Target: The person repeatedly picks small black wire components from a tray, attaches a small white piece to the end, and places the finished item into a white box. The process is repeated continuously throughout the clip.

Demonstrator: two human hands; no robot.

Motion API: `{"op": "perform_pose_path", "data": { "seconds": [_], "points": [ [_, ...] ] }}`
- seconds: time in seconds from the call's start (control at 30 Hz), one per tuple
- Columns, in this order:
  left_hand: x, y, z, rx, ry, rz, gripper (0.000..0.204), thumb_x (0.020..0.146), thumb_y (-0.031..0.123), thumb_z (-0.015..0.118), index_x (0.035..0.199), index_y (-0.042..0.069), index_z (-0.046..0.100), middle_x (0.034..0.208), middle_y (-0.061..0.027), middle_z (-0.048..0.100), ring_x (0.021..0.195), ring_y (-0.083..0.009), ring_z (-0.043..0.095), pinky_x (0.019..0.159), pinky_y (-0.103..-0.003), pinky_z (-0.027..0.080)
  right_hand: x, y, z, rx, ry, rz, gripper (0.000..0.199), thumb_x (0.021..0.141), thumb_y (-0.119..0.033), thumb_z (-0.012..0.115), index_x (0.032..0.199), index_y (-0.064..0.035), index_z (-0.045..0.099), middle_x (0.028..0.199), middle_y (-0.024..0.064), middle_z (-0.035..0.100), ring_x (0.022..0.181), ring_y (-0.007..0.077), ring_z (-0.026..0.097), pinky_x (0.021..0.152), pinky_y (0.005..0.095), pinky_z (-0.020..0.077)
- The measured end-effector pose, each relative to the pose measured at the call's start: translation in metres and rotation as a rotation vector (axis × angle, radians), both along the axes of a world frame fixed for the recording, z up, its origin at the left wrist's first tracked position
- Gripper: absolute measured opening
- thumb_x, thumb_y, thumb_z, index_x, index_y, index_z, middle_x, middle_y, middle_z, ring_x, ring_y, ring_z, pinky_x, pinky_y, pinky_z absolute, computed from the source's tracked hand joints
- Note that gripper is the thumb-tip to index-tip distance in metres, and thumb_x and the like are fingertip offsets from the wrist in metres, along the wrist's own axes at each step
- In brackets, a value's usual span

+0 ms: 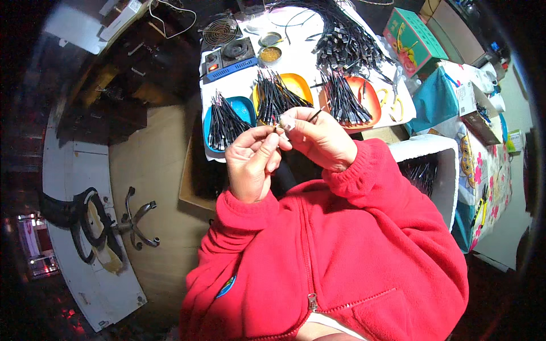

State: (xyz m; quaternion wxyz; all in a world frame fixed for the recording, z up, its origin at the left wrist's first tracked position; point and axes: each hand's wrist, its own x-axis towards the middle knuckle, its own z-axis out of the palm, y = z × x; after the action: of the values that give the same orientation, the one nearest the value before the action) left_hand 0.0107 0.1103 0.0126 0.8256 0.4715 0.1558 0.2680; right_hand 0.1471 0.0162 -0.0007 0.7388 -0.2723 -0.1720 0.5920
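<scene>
My left hand point(255, 156) and my right hand point(325, 139) meet fingertip to fingertip in front of the trays. Both are closed in a pinch. A short black cable point(315, 115) sticks up out of my right hand, and a small dark end shows at my left fingertips; the part between is covered by fingers. Just beyond my hands, bundles of black cables lie in a blue tray point(245, 107), a yellow tray point(298, 85) and an orange-red tray point(371, 102). Several of these cables have bare, light tips.
Behind the trays stand a blue heating unit point(230, 59) with a lit red switch, a small round tin point(270, 54) and a fan point(219, 31). A pile of black cables point(350, 48) lies at the back. Yellow-handled scissors point(392, 105) and a white foam box point(443, 145) are at right.
</scene>
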Motion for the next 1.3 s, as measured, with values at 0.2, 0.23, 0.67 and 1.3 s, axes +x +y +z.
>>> {"op": "perform_pose_path", "data": {
  "seconds": [0.2,0.23,0.67,1.3],
  "points": [
    [0.006,0.001,0.0,0.019,-0.027,0.146,0.012,0.089,0.001,0.059,0.101,-0.001,0.062,0.088,-0.0109,0.066,0.066,-0.0109,0.06,0.057,-0.021,0.047,0.005,-0.014,0.008,-0.006,-0.2,-0.099,0.03,0.089,-0.018,0.064,0.106,0.006,0.056,0.097,0.0128,0.065,0.086,0.015,0.064,0.081,0.0226,0.0508],
    [0.008,-0.003,-0.001,0.01,-0.042,0.17,0.013,0.089,0.001,0.059,0.101,-0.001,0.063,0.09,-0.0107,0.066,0.069,-0.0121,0.061,0.06,-0.022,0.049,0.003,-0.017,0.009,-0.006,-0.206,-0.127,0.027,0.089,-0.015,0.063,0.104,0.0062,0.057,0.097,0.013,0.066,0.087,0.0156,0.065,0.081,0.0235,0.0513],
    [0.015,-0.014,-0.005,-0.031,-0.066,0.141,0.023,0.086,-0.003,0.061,0.109,-0.003,0.062,0.106,-0.0095,0.065,0.092,-0.0127,0.061,0.08,-0.024,0.051,-0.023,-0.032,0.018,-0.293,-0.661,-0.217,0.019,0.091,-0.017,0.06,0.096,0.0015,0.061,0.08,0.0065,0.067,0.072,0.0112,0.065,0.054,0.0205,0.049],
    [0.016,-0.02,-0.006,0.11,0.013,0.044,0.011,0.087,0.001,0.062,0.097,-0.004,0.062,0.09,-0.012,0.068,0.076,-0.0167,0.067,0.069,-0.027,0.055,0.006,-0.035,0.023,-0.158,-1.101,-0.455,0.014,0.085,-0.007,0.066,0.096,0.0002,0.061,0.085,0.0014,0.061,0.074,0.0055,0.057,0.064,0.0207,0.0473]
  ]
}}
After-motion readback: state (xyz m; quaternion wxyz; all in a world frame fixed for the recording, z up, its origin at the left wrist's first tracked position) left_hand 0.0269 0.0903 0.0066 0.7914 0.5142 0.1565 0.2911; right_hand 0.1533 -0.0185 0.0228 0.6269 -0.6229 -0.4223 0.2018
